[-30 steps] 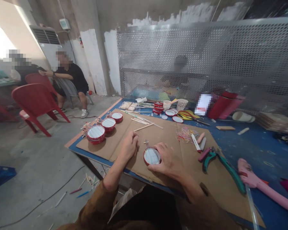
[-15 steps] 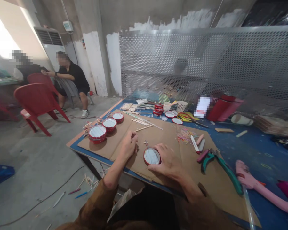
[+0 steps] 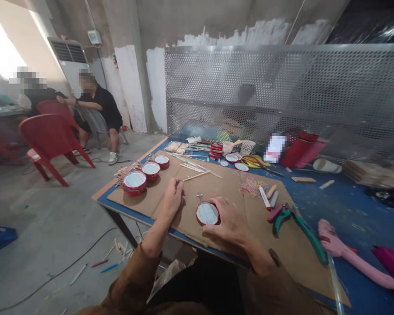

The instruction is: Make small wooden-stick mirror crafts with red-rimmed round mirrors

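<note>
My right hand point(image 3: 228, 218) grips the rim of a round red piece with a white face point(image 3: 207, 213), which lies on the cardboard sheet point(image 3: 190, 225) near its front edge. A small stick with a crosspiece point(image 3: 200, 196) juts from the far side of that piece. To the left, my left hand point(image 3: 174, 197) rests on the cardboard with its fingers curled together; whether anything is inside them is hidden. Stacked red pieces with white faces point(image 3: 134, 182) stand in a row at the left, with thin sticks poking out. Thin wooden sticks point(image 3: 197, 175) lie beyond my left hand.
Green-handled pliers point(image 3: 310, 236), a pink glue gun point(image 3: 341, 247), a marker point(image 3: 264, 197) and colourful strands point(image 3: 251, 187) lie on the right. Cups, red rings and yellow-handled scissors point(image 3: 254, 161) are at the back, before a perforated metal screen point(image 3: 210, 74). People sit beyond the table.
My left hand has shifted slightly left and its fingers look more tucked in. My right hand keeps its grip on the red piece. The camera view has moved a little.
</note>
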Demonstrator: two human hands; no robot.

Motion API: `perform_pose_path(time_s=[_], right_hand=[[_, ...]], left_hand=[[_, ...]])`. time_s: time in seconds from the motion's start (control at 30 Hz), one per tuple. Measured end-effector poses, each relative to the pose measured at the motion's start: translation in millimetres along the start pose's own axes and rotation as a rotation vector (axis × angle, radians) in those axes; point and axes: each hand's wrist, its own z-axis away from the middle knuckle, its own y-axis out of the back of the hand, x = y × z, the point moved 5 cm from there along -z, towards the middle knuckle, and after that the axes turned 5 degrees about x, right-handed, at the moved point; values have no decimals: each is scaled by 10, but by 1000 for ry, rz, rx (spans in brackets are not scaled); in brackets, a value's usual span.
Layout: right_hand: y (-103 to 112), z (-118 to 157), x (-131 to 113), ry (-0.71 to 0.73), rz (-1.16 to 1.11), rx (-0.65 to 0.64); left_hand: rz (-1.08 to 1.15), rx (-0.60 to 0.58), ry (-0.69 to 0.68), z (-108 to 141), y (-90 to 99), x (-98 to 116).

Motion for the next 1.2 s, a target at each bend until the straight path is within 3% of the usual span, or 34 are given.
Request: perform_pose_path(time_s=[0.17, 0.4, 0.63, 0.8, 0.93, 1.03, 1.2], right_hand=[[-27, 2, -4, 50, 27, 12], [-36, -14, -18, 44, 86, 11], [-13, -13, 11, -35, -11, 66], [103, -77, 145, -81, -175, 184], [270, -348, 190, -117, -273, 244], [354, -707, 77, -94, -395, 210], [190, -1440, -214, -55, -606, 68]], left_hand=[[-99, -17, -30, 26, -12, 69], [-179, -141, -56, 136, -72, 135], [-97, -102, -49, 183, -7, 156], [-103, -83, -37, 183, 3, 157], [-129, -96, -77, 177, -15, 140], [-171, -107, -136, 181, -29, 134], [-176, -159, -207, 205, -53, 138]])
